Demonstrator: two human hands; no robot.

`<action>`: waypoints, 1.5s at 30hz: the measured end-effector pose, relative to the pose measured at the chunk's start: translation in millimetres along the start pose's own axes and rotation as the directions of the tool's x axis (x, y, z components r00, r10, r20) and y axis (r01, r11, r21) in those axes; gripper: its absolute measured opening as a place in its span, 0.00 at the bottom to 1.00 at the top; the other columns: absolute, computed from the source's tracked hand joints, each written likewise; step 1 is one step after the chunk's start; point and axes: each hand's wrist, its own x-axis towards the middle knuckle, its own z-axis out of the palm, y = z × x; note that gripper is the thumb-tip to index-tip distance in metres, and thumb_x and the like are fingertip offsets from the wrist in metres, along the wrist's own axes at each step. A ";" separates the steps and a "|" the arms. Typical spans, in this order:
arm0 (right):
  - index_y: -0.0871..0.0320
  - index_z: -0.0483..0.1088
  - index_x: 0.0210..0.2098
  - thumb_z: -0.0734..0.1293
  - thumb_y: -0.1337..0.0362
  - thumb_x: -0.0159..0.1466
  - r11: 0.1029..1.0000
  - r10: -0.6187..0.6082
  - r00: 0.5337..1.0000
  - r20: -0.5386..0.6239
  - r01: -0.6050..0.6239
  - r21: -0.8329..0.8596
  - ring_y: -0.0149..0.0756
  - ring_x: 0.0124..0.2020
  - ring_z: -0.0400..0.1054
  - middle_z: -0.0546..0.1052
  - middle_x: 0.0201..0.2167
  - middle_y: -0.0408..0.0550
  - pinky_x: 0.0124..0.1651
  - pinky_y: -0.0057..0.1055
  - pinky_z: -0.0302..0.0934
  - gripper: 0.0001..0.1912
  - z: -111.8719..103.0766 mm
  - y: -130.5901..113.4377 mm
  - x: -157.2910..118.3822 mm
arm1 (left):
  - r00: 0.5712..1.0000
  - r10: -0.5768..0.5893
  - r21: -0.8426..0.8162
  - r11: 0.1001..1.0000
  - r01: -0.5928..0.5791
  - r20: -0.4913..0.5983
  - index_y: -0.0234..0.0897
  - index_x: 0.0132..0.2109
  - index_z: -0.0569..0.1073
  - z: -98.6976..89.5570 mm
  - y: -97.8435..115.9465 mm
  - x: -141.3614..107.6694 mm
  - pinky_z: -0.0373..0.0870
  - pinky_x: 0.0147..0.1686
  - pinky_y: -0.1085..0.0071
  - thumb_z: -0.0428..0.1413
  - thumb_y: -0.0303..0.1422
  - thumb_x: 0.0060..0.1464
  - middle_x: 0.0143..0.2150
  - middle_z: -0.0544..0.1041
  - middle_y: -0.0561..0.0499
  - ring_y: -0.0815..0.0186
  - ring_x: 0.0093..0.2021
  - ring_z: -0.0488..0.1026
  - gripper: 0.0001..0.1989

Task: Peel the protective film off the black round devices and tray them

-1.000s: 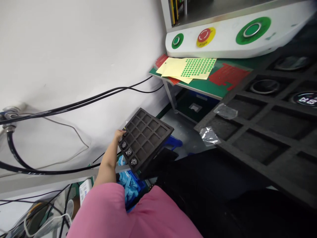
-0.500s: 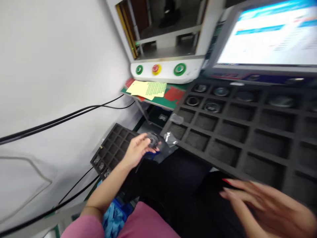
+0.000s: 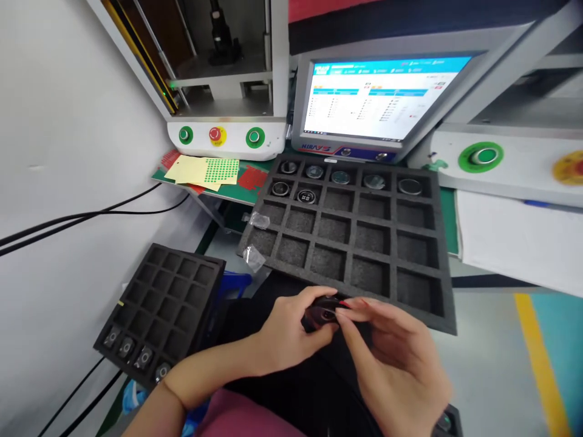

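Note:
Between finger and thumb, my left hand [image 3: 291, 325] grips a small dark round part [image 3: 322, 312], just in front of the large foam tray. The fingertips of my right hand [image 3: 394, 352] are pinched together at the part's right side, touching it. My fingers cover much of the part. The large black foam tray [image 3: 449, 297] has round discs in its back row and two more in the second row; its front compartments hold no discs. Clear plastic film [image 3: 254, 258] lies at its left edge.
A smaller foam tray [image 3: 155, 282] at the left holds several wrapped parts in its near row. Behind stand a machine with a button panel [image 3: 228, 138] and a monitor [image 3: 364, 100]. Yellow sticker sheets [image 3: 195, 170] and white sheets [image 3: 514, 233] lie on the table. Black cables run at left.
My left hand has brought the round part from beside the smaller tray to the front of the large tray. My right hand has met it there and closed its fingertips. The view has turned right.

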 end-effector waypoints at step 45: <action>0.54 0.65 0.38 0.75 0.59 0.49 0.937 -0.043 0.818 -0.573 -0.166 -0.307 0.42 0.27 0.70 0.73 0.27 0.47 0.33 0.40 0.65 0.21 -110.6 101.7 87.5 | 0.998 -0.034 0.129 0.991 0.041 -0.058 0.33 0.49 0.69 -33.4 1.6 126.5 0.76 0.31 0.74 0.51 0.28 0.59 0.31 0.75 0.53 0.70 0.26 0.77 0.11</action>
